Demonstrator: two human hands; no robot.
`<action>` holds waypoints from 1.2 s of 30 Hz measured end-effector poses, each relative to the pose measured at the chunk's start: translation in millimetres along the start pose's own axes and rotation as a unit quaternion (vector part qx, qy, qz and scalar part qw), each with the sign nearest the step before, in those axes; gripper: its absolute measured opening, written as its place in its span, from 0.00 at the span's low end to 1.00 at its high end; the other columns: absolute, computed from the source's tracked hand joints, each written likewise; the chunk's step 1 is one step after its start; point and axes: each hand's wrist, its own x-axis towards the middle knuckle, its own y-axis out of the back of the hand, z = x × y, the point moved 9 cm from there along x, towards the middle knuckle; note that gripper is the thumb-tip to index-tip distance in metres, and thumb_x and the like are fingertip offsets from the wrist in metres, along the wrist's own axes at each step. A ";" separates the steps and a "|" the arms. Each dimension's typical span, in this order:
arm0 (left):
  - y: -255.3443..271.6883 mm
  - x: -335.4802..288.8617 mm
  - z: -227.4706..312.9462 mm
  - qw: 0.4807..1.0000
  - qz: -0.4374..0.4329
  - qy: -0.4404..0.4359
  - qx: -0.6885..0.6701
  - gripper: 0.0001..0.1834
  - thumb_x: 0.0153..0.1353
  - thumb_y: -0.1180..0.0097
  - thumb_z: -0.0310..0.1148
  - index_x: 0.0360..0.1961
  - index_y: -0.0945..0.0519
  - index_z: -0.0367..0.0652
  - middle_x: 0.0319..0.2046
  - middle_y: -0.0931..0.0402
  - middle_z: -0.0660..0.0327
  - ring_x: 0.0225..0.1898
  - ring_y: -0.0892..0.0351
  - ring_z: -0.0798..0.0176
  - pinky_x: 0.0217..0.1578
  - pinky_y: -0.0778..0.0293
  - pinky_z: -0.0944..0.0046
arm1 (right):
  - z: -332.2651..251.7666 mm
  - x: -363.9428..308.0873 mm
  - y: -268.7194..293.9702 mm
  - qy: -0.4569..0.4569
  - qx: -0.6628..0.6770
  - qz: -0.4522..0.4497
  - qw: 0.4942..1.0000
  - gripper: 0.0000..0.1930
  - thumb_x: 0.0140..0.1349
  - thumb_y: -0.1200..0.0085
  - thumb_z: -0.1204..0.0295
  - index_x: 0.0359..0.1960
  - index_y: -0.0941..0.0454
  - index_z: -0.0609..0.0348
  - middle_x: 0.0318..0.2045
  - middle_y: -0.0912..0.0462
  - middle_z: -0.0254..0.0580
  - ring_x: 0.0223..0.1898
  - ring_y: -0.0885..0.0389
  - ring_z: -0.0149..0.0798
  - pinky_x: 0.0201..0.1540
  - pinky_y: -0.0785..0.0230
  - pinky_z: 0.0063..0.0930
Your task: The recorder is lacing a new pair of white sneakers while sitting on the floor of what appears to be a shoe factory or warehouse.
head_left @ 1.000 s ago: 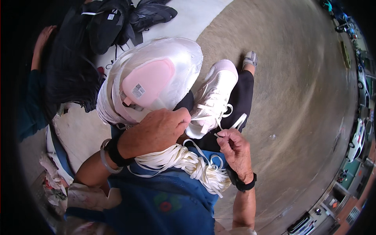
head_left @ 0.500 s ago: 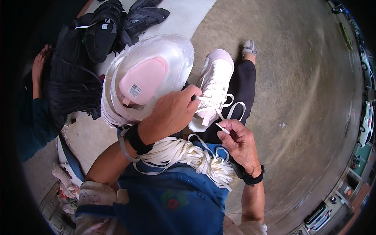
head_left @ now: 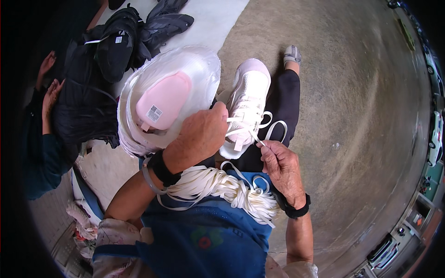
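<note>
A white sneaker [head_left: 249, 92] with a pink toe rests over my lap, its toe pointing away from me. White laces cross its upper and loop out to the right. Beside the collar, my left hand [head_left: 200, 134] is closed on a lace near the shoe's left side; its fingertips are partly hidden. My right hand [head_left: 282, 163] pinches another stretch of shoelace [head_left: 257, 138] at the heel's right. Across my blue apron [head_left: 194, 231] lies a thick bundle of white laces [head_left: 222, 187]. Left of the sneaker sits a translucent white plastic bag [head_left: 204, 69] with a pink-lined shoe [head_left: 166, 99] in it.
Dark shoes [head_left: 118, 51] lie at the upper left, by a heap of black laces [head_left: 79, 106]. Another person's hands [head_left: 50, 95] are at the far left. Concrete floor [head_left: 343, 139] stretches to the right, with parked vehicles [head_left: 435, 134] along the far edge.
My right hand has moved slightly left and up, and its lace now runs straighter to the shoe. A second hand of the other person has come into view at the left.
</note>
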 end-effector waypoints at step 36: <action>-30.3 -55.9 30.9 0.944 -0.191 -0.106 -0.247 0.10 0.66 0.48 0.32 0.29 0.27 0.38 0.24 0.23 0.54 0.25 0.23 0.50 0.30 0.29 0.58 | -77.6 -29.6 -43.6 0.074 0.091 -0.205 0.972 0.08 0.68 0.48 0.74 0.44 0.22 0.65 0.28 0.20 0.38 0.24 0.23 0.26 0.27 0.30 0.24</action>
